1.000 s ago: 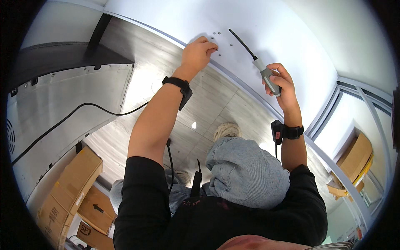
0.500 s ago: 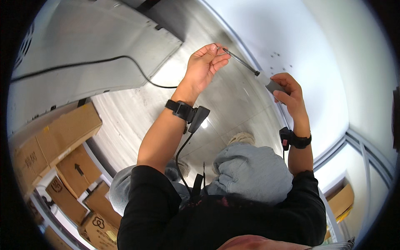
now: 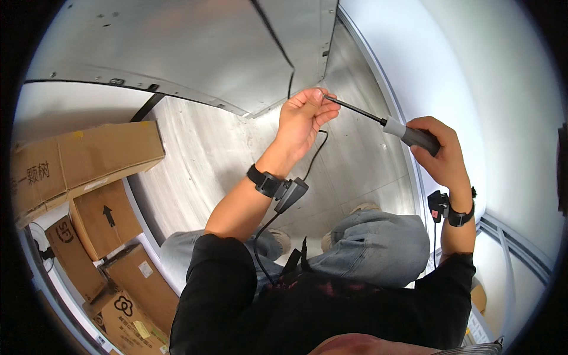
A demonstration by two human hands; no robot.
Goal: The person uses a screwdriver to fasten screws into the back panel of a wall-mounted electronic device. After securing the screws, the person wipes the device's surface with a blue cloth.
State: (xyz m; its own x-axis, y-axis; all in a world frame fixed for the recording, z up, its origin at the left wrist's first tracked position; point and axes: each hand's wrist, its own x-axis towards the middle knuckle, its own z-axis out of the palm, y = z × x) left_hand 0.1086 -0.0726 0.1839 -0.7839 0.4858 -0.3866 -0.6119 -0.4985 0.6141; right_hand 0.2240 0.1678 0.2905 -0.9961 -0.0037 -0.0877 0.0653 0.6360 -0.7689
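Gripping a grey-handled screwdriver point(image 3: 394, 126), the right hand point(image 3: 441, 151) points its dark shaft toward the left hand point(image 3: 303, 117), whose thumb and fingers are drawn narrow beside the tip; whether they pinch anything cannot be told. The tool spans the hands above the pale floor point(image 3: 195, 160). Beyond stands a metal cabinet point(image 3: 195, 53).

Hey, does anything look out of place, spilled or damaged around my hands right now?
Nothing looks spilled or damaged. Slightly untidy, perhaps: a black cable crosses the metal panel and drops out of sight behind your left hand, close to where the screwdriver in your right hand points.
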